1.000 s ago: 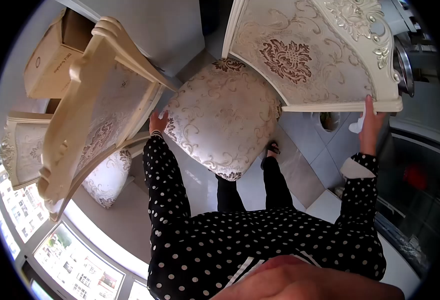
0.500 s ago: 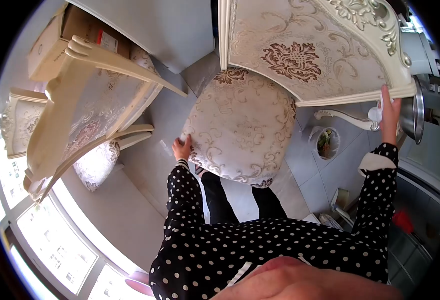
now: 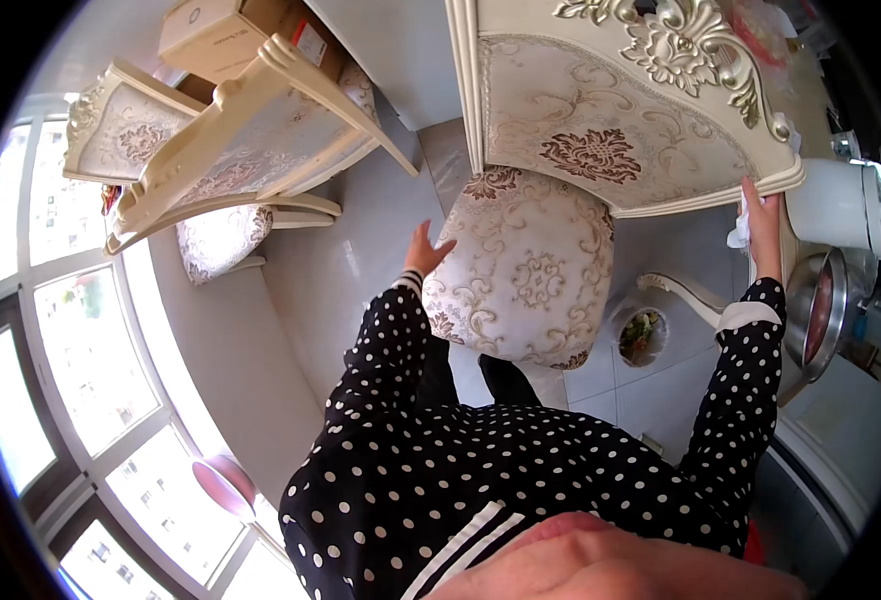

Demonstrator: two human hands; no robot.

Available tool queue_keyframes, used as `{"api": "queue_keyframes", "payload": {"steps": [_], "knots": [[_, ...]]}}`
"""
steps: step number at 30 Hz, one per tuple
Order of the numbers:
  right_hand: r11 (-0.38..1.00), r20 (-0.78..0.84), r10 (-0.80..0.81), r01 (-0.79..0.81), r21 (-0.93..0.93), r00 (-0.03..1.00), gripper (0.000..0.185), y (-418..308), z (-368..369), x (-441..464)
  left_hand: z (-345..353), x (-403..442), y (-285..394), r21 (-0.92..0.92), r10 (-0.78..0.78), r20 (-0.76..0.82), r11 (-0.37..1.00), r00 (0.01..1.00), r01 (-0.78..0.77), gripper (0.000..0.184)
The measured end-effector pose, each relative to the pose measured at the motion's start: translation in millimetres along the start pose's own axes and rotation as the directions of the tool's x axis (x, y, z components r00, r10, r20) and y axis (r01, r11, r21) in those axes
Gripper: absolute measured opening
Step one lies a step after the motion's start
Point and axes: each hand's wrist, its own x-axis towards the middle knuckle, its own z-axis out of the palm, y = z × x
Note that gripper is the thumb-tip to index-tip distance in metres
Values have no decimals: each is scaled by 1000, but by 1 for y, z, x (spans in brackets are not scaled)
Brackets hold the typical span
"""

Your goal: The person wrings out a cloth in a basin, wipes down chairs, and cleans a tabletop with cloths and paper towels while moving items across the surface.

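A cream chair with a carved, brocade-covered backrest point(image 3: 601, 110) and a patterned padded seat point(image 3: 526, 275) stands in front of me. My left hand point(image 3: 427, 250) is beside the left edge of the seat, thumb and fingers apart, with nothing in it. Whether a fingertip touches the fabric, I cannot tell. At the right, my right hand point(image 3: 764, 235) is closed on a crumpled white cloth point(image 3: 739, 233) by the lower right corner of the backrest frame. Most of the cloth is hidden by the fingers.
More matching chairs point(image 3: 261, 150) and a cardboard box point(image 3: 226, 40) are at the upper left, near the windows point(image 3: 111, 330). A small bin point(image 3: 642, 335) stands on the floor right of the seat. A metal bowl point(image 3: 819, 315) is at the far right.
My left hand has come off the left edge of the seat and its fingers have spread. My right hand stays at the backrest corner with the cloth. The camera view has shifted.
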Motion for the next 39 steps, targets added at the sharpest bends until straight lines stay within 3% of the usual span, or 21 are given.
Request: {"api": "queue_keyframes", "payload": {"steps": [3,4,7,10,12,13,14,15,19,20,23,26,31,32,35,39], "knots": [[999,-96,38,-36,25,995,48,-13,9,-13,-69,41,154,-235,215,-48,947,975,-220,88],[997,-88,76,-73,37,993,49,-12,9,-12,-82,55,187,-230,276,-105,928,956,-293,90],[989,-97,135,-128,73,986,50,-1,5,-9,-114,94,263,-317,432,-240,812,869,-491,92],[989,-118,148,-144,38,982,49,-25,15,-22,-142,106,315,-551,509,-201,648,837,-527,79],[972,-106,236,-236,7,966,50,-17,11,-20,-158,104,323,-572,462,-49,714,886,-404,66],[966,-123,248,-237,99,961,51,-15,10,-19,-162,101,323,-578,428,30,745,903,-334,60],[953,-134,262,-235,191,956,53,-13,10,-15,-162,98,322,-542,435,-26,751,900,-378,50],[931,-140,277,-230,282,951,54,-14,14,-14,-161,97,321,-547,430,-39,746,902,-379,50],[936,-347,263,-150,320,900,61,-20,31,-8,-158,88,323,-546,426,-126,724,896,-421,49],[944,-291,281,-209,255,915,61,-24,27,-13,-154,89,322,-538,425,-145,724,894,-432,49],[951,-299,273,-208,229,914,60,-14,18,-8,-142,105,311,-529,458,-184,700,870,-480,50],[933,-305,356,-319,166,883,62,-11,10,-7,-134,120,315,-515,506,-209,671,837,-534,52],[914,-417,400,-392,109,816,68,-1,10,-11,-109,149,322,-552,481,-87,705,872,-445,56],[893,-326,447,-435,115,833,65,16,-4,-6,-101,155,323,-551,490,-78,705,869,-447,56],[895,-324,445,-414,164,835,64,30,-8,-8,-81,173,330,-557,478,-36,719,877,-415,57],[910,-450,408,-395,127,794,62,39,-9,-13,-50,188,341,-526,478,-25,740,878,-418,67]]}}
